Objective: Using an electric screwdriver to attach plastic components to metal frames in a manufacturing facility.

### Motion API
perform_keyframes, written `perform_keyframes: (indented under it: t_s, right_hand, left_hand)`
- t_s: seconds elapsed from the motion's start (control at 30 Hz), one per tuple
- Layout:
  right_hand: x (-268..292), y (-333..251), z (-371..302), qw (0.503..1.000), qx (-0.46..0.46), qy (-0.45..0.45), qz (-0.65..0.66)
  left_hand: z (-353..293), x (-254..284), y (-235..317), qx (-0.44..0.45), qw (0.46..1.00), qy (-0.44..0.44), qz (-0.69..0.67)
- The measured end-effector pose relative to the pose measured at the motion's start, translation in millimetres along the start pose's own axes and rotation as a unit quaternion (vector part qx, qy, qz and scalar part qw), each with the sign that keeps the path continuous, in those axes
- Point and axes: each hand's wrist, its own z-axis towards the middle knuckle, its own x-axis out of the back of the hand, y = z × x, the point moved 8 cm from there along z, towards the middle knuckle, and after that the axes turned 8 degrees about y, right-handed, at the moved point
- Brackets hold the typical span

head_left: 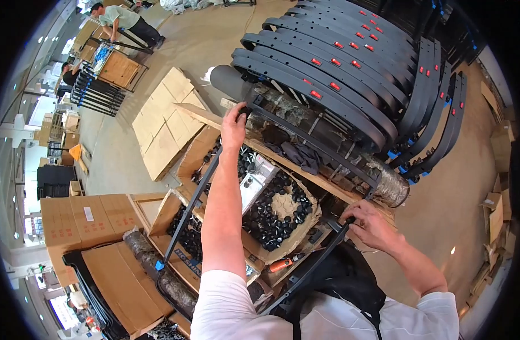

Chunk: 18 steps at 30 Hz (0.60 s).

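Across the bench lies a black metal tube frame (184, 216), its long bars running from near my left hand down toward me. My left hand (233, 127) reaches to the frame's far corner, fingers closed around a small black piece at the bar end. My right hand (368, 224) pinches a black piece at the end of another bar on the right. The fingers partly hide both pieces. Between my arms sits a cardboard box (312, 205) with many black plastic caps (265, 229) inside. A silver phone-like object (251, 187) lies over the caps.
An orange-handled tool (282, 264) lies on the bench near me. Beyond the bench stand stacked curved black frame parts (328, 73) with red tags. Cardboard cartons (90, 218) stand at left, flattened cardboard (168, 122) lies on the floor, and a co-worker (127, 22) bends over a far table.
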Motion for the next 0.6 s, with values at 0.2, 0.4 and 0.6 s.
perform_keyframes:
  t_s: [0.2,0.4,0.6]
  right_hand:
    - [18,13,-5,0.994,-0.088,0.068,0.010]
    - [56,28,-17,0.976,-0.052,0.199,-0.074]
    - [56,34,-23,0.967,-0.098,0.211,-0.106]
  left_hand:
    - [5,5,-22,-0.020,0.997,0.060,0.044]
    - [16,10,-53,0.021,0.992,0.062,-0.112]
    - [7,-10,-44,0.057,0.996,-0.002,-0.067]
